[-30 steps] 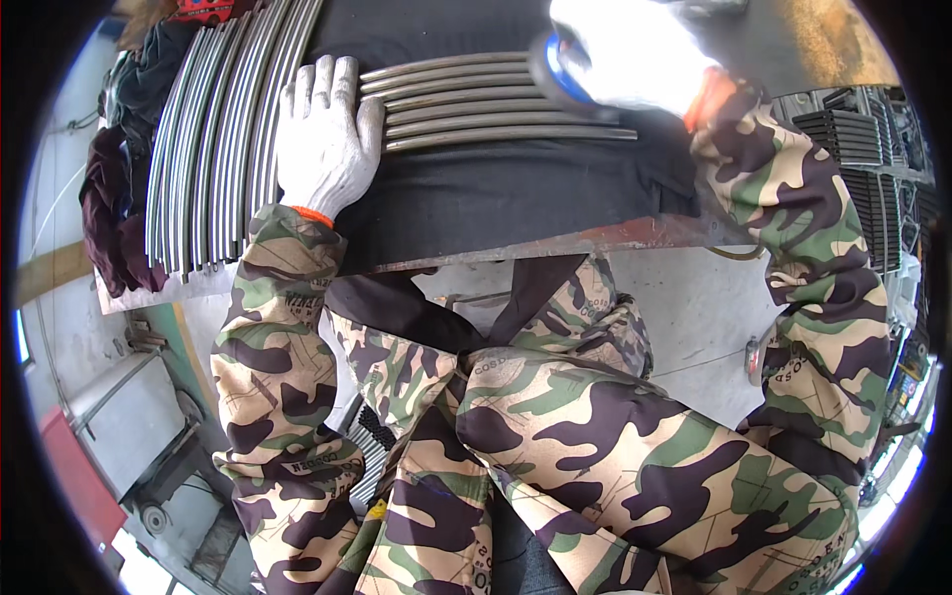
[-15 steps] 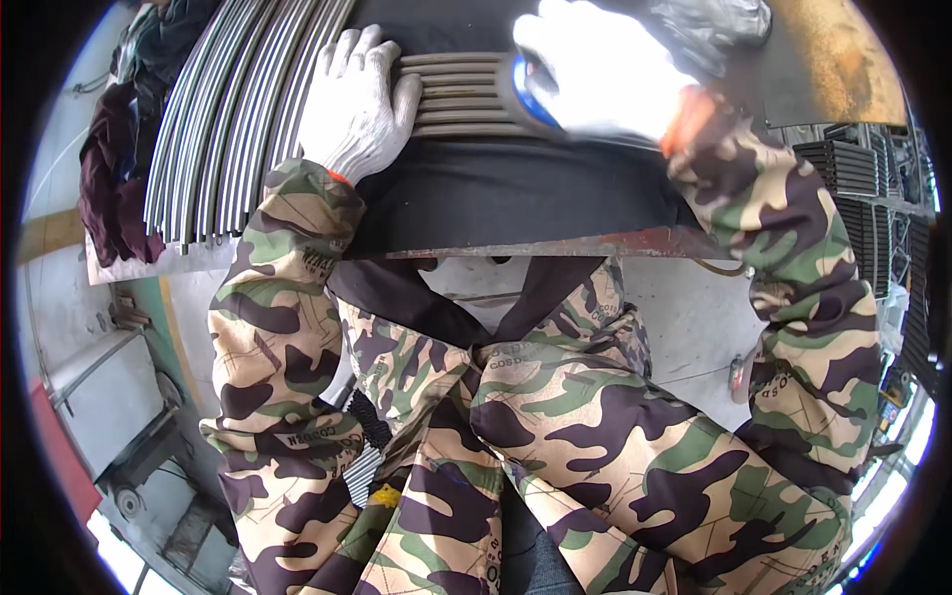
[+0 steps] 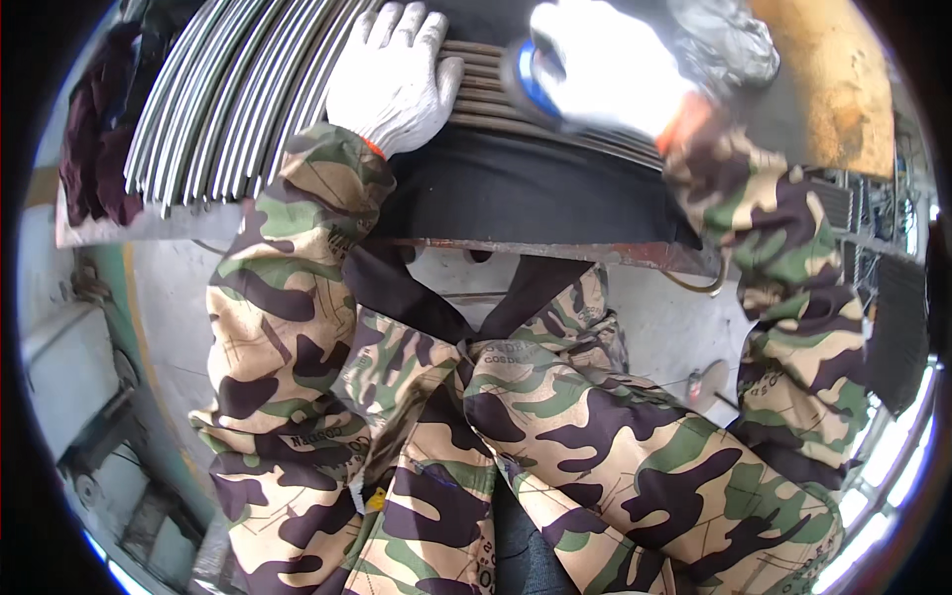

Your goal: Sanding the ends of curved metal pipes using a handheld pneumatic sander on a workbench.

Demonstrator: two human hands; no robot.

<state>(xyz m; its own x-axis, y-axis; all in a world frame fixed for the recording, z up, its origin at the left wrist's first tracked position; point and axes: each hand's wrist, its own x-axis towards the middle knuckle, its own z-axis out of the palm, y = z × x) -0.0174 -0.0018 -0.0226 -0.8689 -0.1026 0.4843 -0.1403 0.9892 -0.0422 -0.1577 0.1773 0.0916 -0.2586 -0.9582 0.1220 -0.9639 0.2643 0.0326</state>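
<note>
My left hand [image 3: 395,84], in a white knit glove, lies flat with its fingers spread over the left part of a row of thin metal rods [image 3: 476,74]. These rods lie side by side, crosswise on a black cloth [image 3: 535,193]. My right hand [image 3: 615,74], also gloved in white and somewhat blurred, is closed round a round, blue-rimmed thing [image 3: 535,81]. That thing sits against the rods just right of my left hand; its exact kind is smeared by motion. The rods run on to the right beneath my right wrist.
A broad layer of similar bright rods [image 3: 223,94] lies at the left of the table, beside a dark maroon cloth [image 3: 99,149]. Crumpled clear plastic [image 3: 729,45] and a stained brown board [image 3: 838,84] are at the right. The table's worn edge [image 3: 555,250] runs close to my body.
The view has shifted a little. My right hand with the blue-rimmed thing has come closer to my left hand along the rods. My left hand stays flat on them.
</note>
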